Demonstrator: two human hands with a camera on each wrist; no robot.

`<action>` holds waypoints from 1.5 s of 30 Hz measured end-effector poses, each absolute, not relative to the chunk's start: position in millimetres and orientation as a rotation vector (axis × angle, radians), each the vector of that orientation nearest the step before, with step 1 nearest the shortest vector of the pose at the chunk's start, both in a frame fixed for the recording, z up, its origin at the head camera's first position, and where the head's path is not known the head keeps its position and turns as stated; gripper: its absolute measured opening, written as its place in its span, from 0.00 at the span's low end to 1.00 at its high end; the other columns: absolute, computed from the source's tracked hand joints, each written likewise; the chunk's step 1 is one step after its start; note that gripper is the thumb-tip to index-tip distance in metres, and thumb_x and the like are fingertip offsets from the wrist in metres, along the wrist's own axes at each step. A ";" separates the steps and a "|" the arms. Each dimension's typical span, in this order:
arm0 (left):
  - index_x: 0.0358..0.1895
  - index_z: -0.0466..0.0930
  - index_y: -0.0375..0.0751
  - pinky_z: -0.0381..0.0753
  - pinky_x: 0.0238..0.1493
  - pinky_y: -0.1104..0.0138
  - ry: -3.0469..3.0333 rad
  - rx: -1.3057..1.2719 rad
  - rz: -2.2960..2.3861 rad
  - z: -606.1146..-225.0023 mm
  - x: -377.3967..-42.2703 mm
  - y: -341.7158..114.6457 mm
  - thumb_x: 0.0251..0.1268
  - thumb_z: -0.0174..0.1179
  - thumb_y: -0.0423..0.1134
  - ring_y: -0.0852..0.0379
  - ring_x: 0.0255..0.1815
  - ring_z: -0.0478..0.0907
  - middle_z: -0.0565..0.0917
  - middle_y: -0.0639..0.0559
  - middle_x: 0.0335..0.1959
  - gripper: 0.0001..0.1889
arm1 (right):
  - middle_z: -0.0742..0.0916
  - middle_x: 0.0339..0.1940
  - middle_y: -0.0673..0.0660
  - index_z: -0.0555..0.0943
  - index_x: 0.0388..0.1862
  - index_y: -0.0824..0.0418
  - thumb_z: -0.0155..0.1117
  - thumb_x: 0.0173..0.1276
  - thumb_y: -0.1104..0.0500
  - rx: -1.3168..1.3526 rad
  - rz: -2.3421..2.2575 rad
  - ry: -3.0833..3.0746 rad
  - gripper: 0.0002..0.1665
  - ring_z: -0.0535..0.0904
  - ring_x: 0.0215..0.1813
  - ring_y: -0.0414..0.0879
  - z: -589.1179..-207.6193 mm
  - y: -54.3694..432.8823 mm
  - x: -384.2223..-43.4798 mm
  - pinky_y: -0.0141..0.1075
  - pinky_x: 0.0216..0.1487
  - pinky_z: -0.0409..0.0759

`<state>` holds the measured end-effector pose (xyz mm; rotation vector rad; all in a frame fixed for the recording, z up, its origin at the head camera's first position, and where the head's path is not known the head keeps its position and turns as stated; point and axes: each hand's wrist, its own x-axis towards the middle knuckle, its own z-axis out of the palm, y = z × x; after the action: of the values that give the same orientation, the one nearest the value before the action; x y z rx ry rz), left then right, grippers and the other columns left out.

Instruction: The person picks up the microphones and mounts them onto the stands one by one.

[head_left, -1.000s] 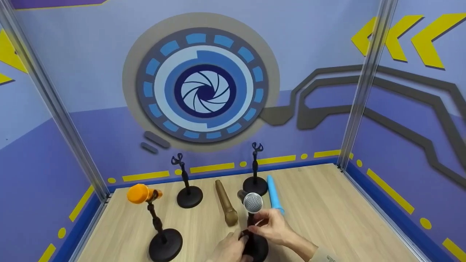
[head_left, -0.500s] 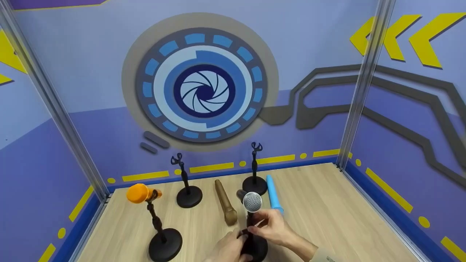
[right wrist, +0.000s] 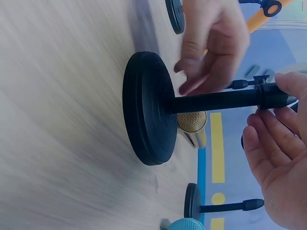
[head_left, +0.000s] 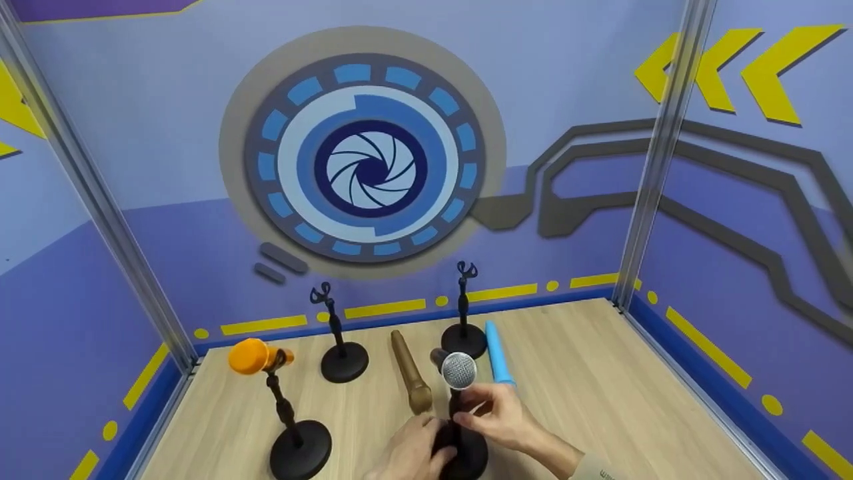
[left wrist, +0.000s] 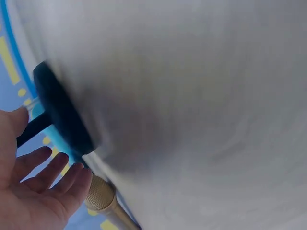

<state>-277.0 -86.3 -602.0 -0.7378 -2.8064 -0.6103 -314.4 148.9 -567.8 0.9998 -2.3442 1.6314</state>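
A microphone with a silver mesh head (head_left: 459, 371) sits on a black desktop microphone stand (head_left: 474, 460) at the table's near edge. My right hand (head_left: 503, 417) pinches the stand's pole, with thumb and fingers around its collar (right wrist: 268, 96) in the right wrist view. Beside the round base is my left hand (head_left: 412, 448). Its fingers (left wrist: 53, 177) are loosely bent and hold nothing in the left wrist view. That view also has the base (left wrist: 62, 110) just beyond the fingertips.
An orange microphone (head_left: 250, 356) rests on another stand (head_left: 300, 450) at left. Two bare stands, one at back left (head_left: 344, 362) and one at back right (head_left: 464, 341), are near the wall. A gold-brown microphone (head_left: 408, 370) and a blue microphone (head_left: 496, 353) lie on the table (head_left: 620, 400).
My left hand has come off the stand's base and shifted slightly left, its fingers loosening. The right hand keeps its pinch on the pole; the stand stays in place.
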 end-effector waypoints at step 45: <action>0.41 0.92 0.47 0.88 0.37 0.63 -2.224 -0.670 -1.266 -558.1 -285.8 -60.0 0.71 0.76 0.43 0.56 0.41 0.85 0.89 0.50 0.41 0.05 | 0.97 0.42 0.59 0.93 0.51 0.57 0.77 0.72 0.63 1.023 1.600 -2.306 0.10 0.94 0.41 0.37 -567.5 146.8 -315.3 0.39 0.40 0.93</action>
<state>-285.8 -60.0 -558.1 -0.6701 -2.2238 -1.2662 -315.3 146.8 -567.5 1.0226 -2.3056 1.5999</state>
